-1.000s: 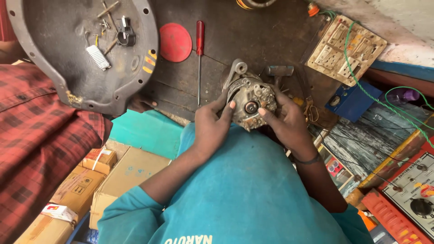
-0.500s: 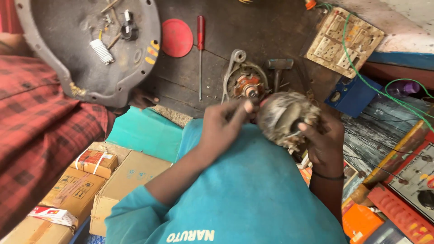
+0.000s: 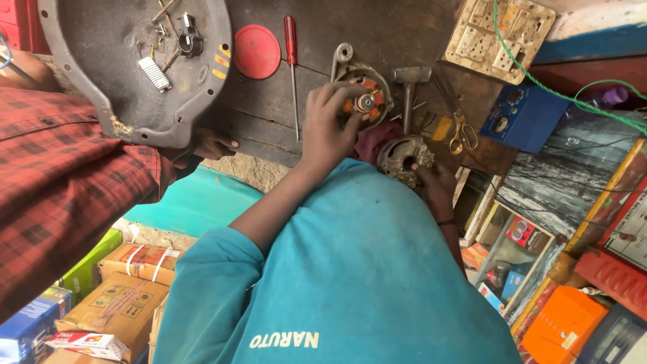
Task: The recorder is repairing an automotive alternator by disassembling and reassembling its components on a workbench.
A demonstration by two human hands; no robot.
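Hand [image 3: 328, 128] on motor core [image 3: 364, 102]

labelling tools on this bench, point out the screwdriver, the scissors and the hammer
screwdriver [image 3: 290, 37]: head view, on its red handle
scissors [image 3: 462, 135]: head view, on the yellow handles
hammer [image 3: 411, 75]: head view, on the metal head
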